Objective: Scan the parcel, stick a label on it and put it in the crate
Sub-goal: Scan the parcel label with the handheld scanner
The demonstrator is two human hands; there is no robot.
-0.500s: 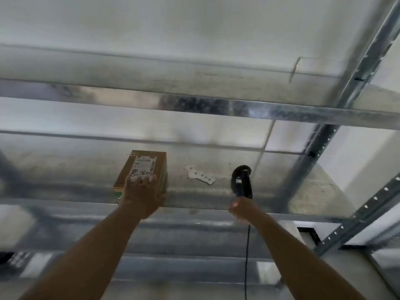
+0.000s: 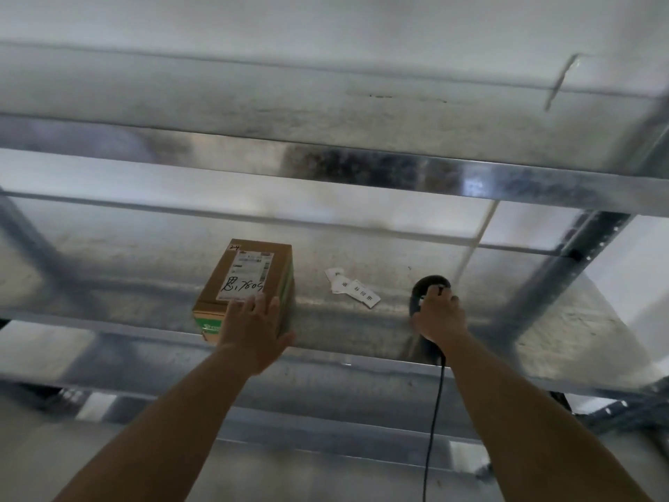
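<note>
right now my left hand (image 2: 253, 326) lies flat and open on the near end of the parcel (image 2: 246, 284), which sits on the metal shelf (image 2: 362, 320) with its written shipping label facing up. my right hand (image 2: 440, 315) is closed around the black scanner (image 2: 421, 291), right of the parcel. loose labels (image 2: 353, 289) lie between them.

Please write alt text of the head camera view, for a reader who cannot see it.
A person's left hand rests on a cardboard parcel on a metal shelf, while the right hand grips a black corded scanner. White labels lie between them on the shelf.
</note>
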